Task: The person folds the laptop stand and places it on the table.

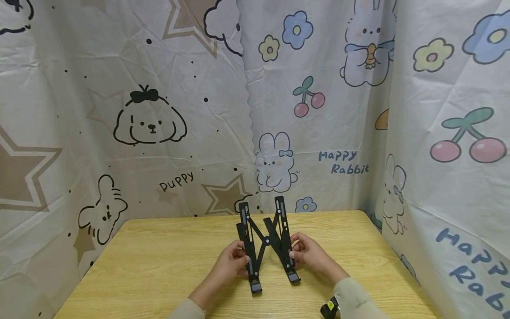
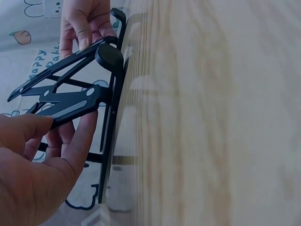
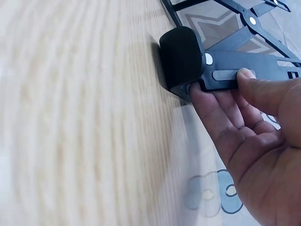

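A black folding laptop stand stands unfolded on the wooden table, its two side arms joined by crossed bars with a round pivot. Grey pads line the arms, and small lips turn up at their near ends. My left hand pinches the left arm, thumb on top and fingers beneath, as the left wrist view also shows. On the other side my right hand grips the right arm of the stand, with the thumb on its grey pad and the fingers curled under it.
The light wooden table reaches back to a printed curtain that hangs behind it and along the right side. A small black object with a yellow-green patch lies by the right sleeve at the near edge.
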Demonstrator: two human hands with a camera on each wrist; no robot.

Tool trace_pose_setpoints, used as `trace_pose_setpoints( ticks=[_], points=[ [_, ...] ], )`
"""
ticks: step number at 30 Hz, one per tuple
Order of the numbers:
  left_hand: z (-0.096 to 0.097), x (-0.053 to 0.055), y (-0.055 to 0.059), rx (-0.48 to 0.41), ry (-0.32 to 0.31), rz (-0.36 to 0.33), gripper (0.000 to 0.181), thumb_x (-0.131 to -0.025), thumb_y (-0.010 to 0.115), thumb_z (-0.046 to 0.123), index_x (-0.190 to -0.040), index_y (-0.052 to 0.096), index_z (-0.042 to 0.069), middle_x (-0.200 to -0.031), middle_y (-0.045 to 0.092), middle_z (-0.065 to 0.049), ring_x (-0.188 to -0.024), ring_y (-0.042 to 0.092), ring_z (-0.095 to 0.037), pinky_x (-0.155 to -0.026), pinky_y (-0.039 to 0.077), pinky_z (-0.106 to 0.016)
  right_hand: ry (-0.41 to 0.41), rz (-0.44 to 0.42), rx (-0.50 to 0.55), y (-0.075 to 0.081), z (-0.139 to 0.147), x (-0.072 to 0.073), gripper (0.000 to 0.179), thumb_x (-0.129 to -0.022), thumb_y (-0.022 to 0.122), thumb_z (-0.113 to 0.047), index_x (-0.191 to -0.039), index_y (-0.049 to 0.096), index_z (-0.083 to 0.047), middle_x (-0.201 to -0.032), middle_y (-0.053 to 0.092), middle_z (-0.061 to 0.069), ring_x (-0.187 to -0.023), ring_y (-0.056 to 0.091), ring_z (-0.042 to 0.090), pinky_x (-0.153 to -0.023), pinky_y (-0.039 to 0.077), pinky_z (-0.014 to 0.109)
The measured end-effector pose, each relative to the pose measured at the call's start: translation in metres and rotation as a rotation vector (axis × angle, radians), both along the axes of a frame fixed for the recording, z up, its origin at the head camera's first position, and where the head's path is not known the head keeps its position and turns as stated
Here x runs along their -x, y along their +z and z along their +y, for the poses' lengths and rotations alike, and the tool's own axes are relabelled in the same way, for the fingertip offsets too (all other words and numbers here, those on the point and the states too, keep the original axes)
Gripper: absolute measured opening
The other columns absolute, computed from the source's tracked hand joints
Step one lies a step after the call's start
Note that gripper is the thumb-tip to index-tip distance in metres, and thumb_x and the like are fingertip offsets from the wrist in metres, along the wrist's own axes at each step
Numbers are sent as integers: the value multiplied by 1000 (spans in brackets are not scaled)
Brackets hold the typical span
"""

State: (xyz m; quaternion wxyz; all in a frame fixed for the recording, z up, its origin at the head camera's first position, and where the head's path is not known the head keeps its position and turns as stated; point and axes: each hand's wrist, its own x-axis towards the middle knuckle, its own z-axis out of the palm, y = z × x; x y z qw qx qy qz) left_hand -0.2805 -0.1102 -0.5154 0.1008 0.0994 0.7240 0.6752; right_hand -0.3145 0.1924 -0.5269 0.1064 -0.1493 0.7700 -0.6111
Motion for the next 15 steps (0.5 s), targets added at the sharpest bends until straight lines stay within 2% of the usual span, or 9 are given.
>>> trace_pose_setpoints(
  ticks=[9, 15],
  points=[
    [-6, 7, -2, 31, -30, 23, 25, -100, 58, -2, -124, 54, 4, -105, 55, -13, -89, 64, -23, -75, 64, -44, -67, 13, -5, 3, -11, -10, 26, -96, 63, 6, -119, 51, 0, -87, 57, 13, -72, 62, 22, -66, 62, 47],
    [-7, 7, -1, 65, -32, 46, 24, -101, 54, -4, -123, 55, 5, -104, 55, -14, -88, 63, -23, -73, 64, -44, -102, -1, -4, 3, -18, -16, 25, -96, 62, 7, -118, 52, -2, -86, 56, 10, -72, 62, 22, -65, 62, 44]
  ],
)
